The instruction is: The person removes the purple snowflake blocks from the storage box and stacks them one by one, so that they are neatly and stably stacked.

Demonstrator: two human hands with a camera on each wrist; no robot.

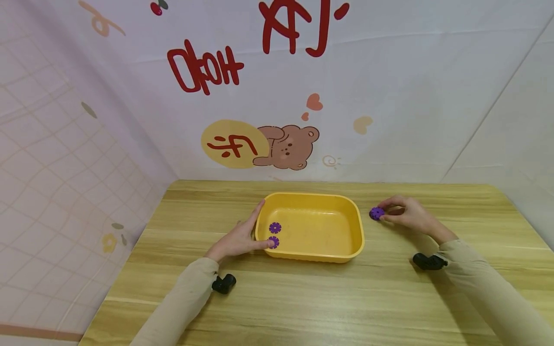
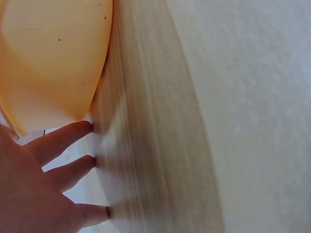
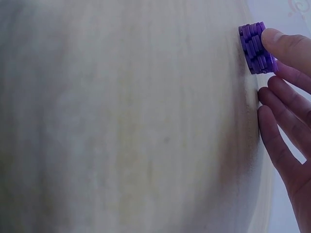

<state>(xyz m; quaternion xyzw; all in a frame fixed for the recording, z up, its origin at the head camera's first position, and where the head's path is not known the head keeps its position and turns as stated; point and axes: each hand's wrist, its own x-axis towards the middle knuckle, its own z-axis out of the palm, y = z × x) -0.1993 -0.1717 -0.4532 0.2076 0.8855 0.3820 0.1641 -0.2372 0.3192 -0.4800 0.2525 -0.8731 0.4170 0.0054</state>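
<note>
In the head view a yellow plastic basin (image 1: 320, 257) stands on the table. My left hand (image 1: 235, 239) holds its left end, thumb over the near rim and fingers along the outer wall. The left wrist view shows those fingers (image 2: 70, 174) spread, their tips down at the tabletop. Inside the basin lie two purple notched discs; one disc (image 1: 275, 228) is fully visible, the other (image 1: 275, 239) is partly under my thumb. Right of the basin, my right hand (image 1: 407, 214) pinches a short stack of purple notched discs (image 3: 253, 48) between thumb and index finger, close over the table.
The wood-grain table (image 1: 320, 307) meets a printed white wall cloth (image 1: 389, 96) at its back edge. Black wrist cameras hang below both sleeves, the left camera (image 1: 223, 284) near the basin's front left and the right camera (image 1: 429, 262) low over the table.
</note>
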